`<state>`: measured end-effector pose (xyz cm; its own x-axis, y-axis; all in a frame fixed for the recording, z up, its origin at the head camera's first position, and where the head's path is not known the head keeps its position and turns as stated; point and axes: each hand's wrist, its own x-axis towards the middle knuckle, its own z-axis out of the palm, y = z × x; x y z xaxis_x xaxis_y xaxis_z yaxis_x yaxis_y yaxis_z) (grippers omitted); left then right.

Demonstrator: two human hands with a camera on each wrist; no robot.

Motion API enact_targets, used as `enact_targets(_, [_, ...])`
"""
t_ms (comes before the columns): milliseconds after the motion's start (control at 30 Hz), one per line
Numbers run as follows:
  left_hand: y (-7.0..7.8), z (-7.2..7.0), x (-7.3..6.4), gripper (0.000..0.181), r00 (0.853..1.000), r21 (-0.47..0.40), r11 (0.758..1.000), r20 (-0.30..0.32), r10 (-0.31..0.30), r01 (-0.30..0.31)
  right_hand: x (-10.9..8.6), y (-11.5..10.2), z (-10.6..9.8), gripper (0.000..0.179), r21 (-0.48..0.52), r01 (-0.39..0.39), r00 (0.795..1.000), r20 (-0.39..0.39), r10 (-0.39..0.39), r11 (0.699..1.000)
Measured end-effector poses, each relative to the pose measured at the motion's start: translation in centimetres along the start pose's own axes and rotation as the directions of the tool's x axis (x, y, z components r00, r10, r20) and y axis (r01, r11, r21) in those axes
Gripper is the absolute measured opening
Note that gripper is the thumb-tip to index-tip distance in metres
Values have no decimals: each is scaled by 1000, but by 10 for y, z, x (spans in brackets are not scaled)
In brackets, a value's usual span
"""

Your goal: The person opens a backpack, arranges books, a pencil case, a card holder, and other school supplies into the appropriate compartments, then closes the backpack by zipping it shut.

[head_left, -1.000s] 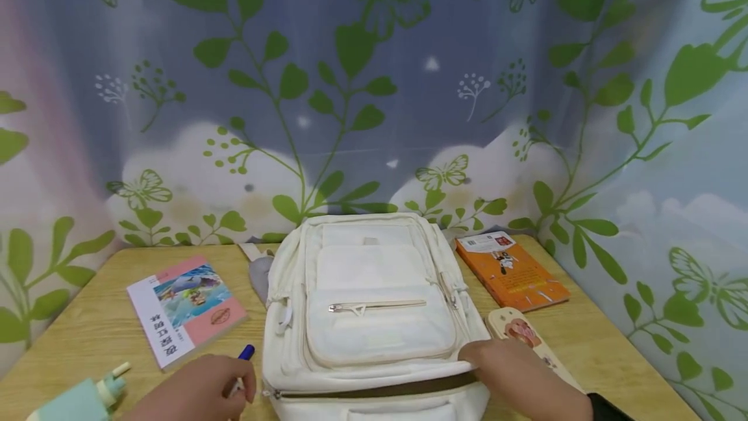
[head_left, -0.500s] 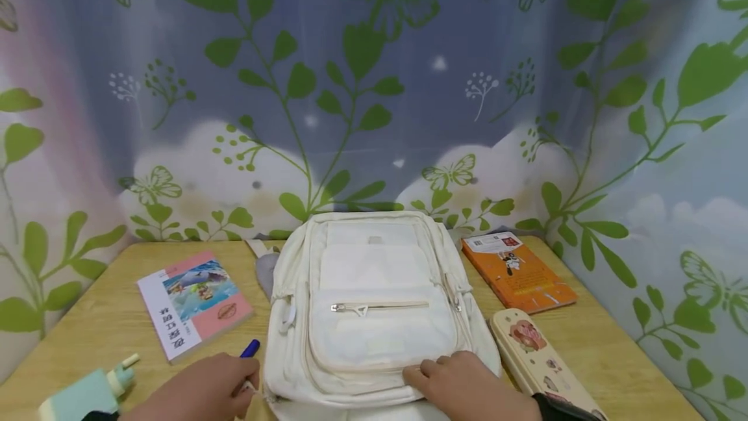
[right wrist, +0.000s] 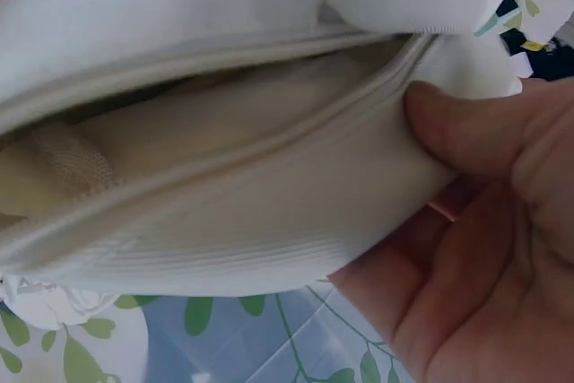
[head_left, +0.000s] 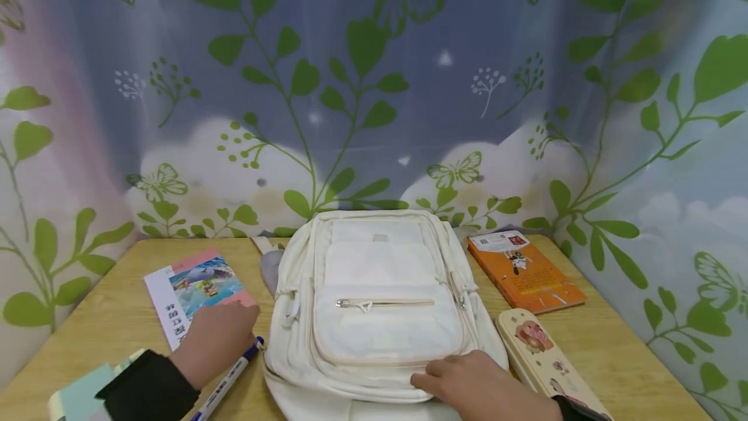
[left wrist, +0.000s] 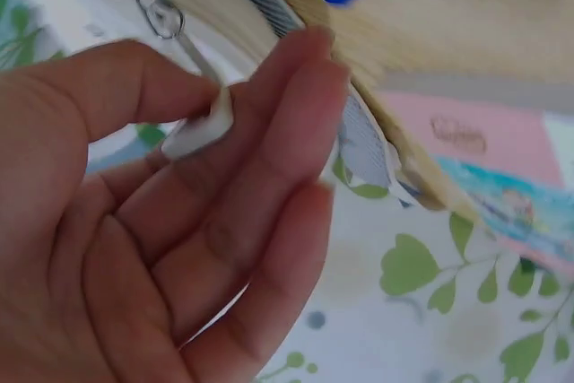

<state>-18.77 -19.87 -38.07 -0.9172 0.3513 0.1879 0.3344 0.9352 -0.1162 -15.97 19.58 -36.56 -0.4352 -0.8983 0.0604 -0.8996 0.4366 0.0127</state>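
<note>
A white backpack [head_left: 380, 336] lies on the table, its main opening toward the person. My left hand [head_left: 219, 340] is at the backpack's left side and pinches a zipper pull [left wrist: 202, 127] between thumb and index finger. My right hand [head_left: 479, 385] grips the fabric edge of the opening at the front right. The thumb [right wrist: 448, 127] lies on the outer cloth and the other fingers go behind it. In the right wrist view the unzipped gap [right wrist: 260, 105] shows pale lining. A blue-capped white marker [head_left: 230, 382] lies beneath the left hand.
A pink-and-white book [head_left: 204, 281] lies left, partly behind the left hand. A mint-green bottle [head_left: 87, 392] is at the front left, partly covered by the sleeve. An orange book [head_left: 523, 271] and a cream pencil case [head_left: 546, 359] lie right. A printed curtain [head_left: 374, 83] hangs behind.
The left hand has moved forward along the bag's left side, uncovering the marker. My right hand has shifted left along the front edge, and the gap there no longer shows in the head view.
</note>
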Motion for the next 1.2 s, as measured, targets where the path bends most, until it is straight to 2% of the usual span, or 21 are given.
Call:
enact_targets(67, [-2, 5, 12, 28, 998, 50, 999, -67, 16, -12, 0, 0, -2, 55, -7, 18, 1000, -20, -18, 1000])
enact_targets(167, [-9, 12, 28, 33, 986, 129, 992, -162, 27, -6, 1, 0, -5, 56, 8, 30, 999, -20, -29, 1000])
enact_targets(200, [-12, 15, 33, 35, 982, 134, 991, -187, 22, 3, 1, 0, -6, 56, 10, 29, 999, -14, -29, 1000])
enact_targets(267, [-17, 19, 41, 36, 980, 112, 993, -198, 3, 19, 2, 0, -8, 53, 18, 24, 1000, -2, -24, 1000])
enact_targets(333, [-22, 22, 47, 37, 985, 24, 999, -170, -23, 27, 4, 0, -10, 38, 7, 9, 1000, 10, -9, 1000])
enact_targets(400, [-26, 22, 50, 36, 993, -102, 994, -113, -44, 32, 8, 0, -12, 27, -37, -10, 1000, 7, 10, 999])
enact_targets(500, [-28, 17, 49, 32, 999, -256, 966, -20, -30, 23, 13, 1, -17, 48, -105, -61, 998, -9, 60, 993])
enact_targets(567, [-25, 7, 47, 24, 999, -324, 946, 50, 3, 13, 15, 2, -20, 52, -171, -90, 996, -37, 85, 981])
enact_targets(667, [-14, -13, 45, 9, 995, -372, 928, 91, 45, -8, 16, 3, -28, 52, -214, -126, 990, -83, 111, 969])
enact_targets(733, [-2, -30, 44, 21, 995, -422, 907, 91, 50, -7, 15, 4, -34, 46, -245, -142, 985, -131, 113, 959])
enact_targets(800, [11, -49, 41, 36, 997, -489, 872, 65, 50, -12, 15, 6, -42, 45, -263, -157, 976, -187, 109, 952])
enact_targets(833, [19, -59, 40, 43, 997, -533, 846, 49, 61, -26, 16, 7, -45, 43, -275, -166, 970, -218, 107, 947])
enact_targets(933, [42, -84, 36, 58, 990, -636, 764, 5, 138, -103, 20, 11, -55, 42, -333, -205, 941, -325, 92, 921])
enact_targets(967, [50, -89, 36, 63, 984, -650, 746, -15, 178, -145, 22, 13, -58, 44, -351, -219, 929, -359, 85, 910])
enact_targets(1033, [66, -93, 37, 72, 963, -627, 739, -69, 261, -245, 26, 16, -64, 44, -377, -243, 905, -421, 69, 893])
enact_targets(1100, [80, -89, 41, 80, 939, -571, 750, -137, 314, -334, 31, 21, -69, 47, -402, -262, 879, -474, 45, 877])
enact_targets(1167, [92, -81, 47, 83, 930, -513, 776, -200, 308, -367, 35, 25, -74, 51, -405, -268, 857, -515, 24, 874])
enact_targets(1200, [96, -77, 50, 81, 928, -489, 790, -240, 286, -370, 36, 28, -76, 53, -403, -268, 849, -529, 17, 875])
